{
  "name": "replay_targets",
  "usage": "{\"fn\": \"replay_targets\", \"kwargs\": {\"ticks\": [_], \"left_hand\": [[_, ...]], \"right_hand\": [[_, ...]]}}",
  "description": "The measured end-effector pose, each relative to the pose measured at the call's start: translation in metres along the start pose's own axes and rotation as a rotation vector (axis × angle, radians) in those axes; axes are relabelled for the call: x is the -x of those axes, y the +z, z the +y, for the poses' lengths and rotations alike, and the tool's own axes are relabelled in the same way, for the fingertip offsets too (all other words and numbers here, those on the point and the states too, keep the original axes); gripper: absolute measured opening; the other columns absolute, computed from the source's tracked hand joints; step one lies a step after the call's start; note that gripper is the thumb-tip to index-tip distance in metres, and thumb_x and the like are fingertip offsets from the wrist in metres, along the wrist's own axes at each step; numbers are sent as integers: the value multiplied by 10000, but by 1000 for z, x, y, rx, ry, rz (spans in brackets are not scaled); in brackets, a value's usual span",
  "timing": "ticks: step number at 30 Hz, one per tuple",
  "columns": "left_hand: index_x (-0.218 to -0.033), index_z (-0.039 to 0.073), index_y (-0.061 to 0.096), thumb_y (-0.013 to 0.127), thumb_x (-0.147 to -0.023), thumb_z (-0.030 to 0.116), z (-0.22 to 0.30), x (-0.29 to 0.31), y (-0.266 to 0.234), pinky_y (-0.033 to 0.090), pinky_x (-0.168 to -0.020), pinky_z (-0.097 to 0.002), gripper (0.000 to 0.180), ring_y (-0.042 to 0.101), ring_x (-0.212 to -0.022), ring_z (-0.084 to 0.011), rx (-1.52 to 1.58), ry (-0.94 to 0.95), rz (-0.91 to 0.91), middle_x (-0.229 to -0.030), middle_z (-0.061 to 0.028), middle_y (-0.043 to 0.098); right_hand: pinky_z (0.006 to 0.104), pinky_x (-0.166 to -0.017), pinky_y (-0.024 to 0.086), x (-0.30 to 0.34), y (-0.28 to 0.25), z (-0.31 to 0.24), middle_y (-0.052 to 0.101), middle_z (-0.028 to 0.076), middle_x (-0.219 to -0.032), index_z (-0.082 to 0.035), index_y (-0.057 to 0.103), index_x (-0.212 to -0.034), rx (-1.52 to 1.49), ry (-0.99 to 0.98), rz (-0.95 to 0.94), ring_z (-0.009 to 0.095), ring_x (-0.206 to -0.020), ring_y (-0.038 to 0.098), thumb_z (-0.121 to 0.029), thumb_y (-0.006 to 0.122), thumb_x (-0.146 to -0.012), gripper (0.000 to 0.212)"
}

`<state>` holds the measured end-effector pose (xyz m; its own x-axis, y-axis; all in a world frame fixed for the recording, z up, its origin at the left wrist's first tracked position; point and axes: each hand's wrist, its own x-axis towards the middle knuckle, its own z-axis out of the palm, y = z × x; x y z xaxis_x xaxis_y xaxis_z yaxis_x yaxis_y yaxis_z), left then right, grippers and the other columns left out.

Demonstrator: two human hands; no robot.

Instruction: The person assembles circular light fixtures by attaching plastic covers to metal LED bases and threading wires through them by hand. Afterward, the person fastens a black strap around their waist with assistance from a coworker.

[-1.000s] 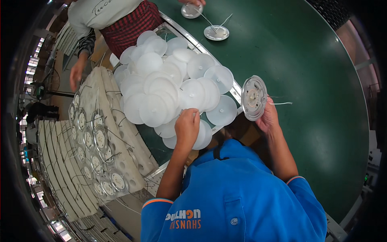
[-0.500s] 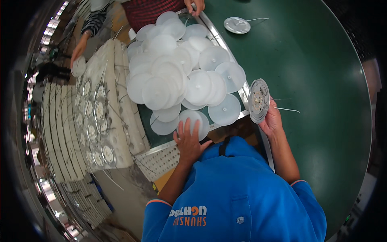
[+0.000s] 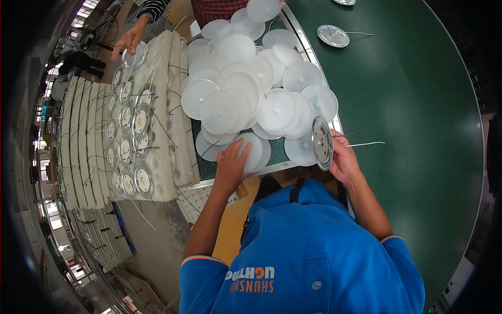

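Right hand (image 3: 343, 158) pinches a round lamp base (image 3: 322, 144); left hand (image 3: 229, 166) touches a near frosted disc (image 3: 254, 153), can't tell if that grip's pinching; edge-only holds should limit smudges

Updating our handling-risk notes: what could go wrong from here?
1. Scuffing: the frosted disc under the left hand overlaps another, so dragging it might scratch either.
2. Snagging: the white wire sticks out loose beyond the right hand, which holds the round metal base; it could catch.
3. Spilling: the heaped discs overlap loosely, so a bump could make some slide.
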<state>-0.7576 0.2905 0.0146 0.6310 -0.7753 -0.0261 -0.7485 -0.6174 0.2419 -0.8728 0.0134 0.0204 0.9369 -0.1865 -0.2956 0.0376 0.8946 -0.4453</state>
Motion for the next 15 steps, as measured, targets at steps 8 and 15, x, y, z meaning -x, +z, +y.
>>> {"fn": "replay_targets", "kwargs": {"ticks": [8, 15], "left_hand": [[-1300, 19, 333, 754, -588, 311, 14, -19, -3, 265, -961, -469, 878, 321, -1198, -373, 6, -99, -56, -1326, -220, 312], [-1199, -40, 448, 531, -767, 50, -8, -8, 9, 380, -913, -433, 449, 486, -1050, -370, 120, 0, 290, -1129, -232, 502]], "right_hand": [[245, -639, 550, -6, 25, 33, 629, 90, -821, 0, 547, -893, -20, 135, 23, 139, -705, 633, -50, 533, -863, 61], [311, -748, 535, -8, 43, 51, 621, 114, -946, -3, 549, -996, -144, 147, 59, 180, -846, 621, -147, 540, -867, 194]]}}
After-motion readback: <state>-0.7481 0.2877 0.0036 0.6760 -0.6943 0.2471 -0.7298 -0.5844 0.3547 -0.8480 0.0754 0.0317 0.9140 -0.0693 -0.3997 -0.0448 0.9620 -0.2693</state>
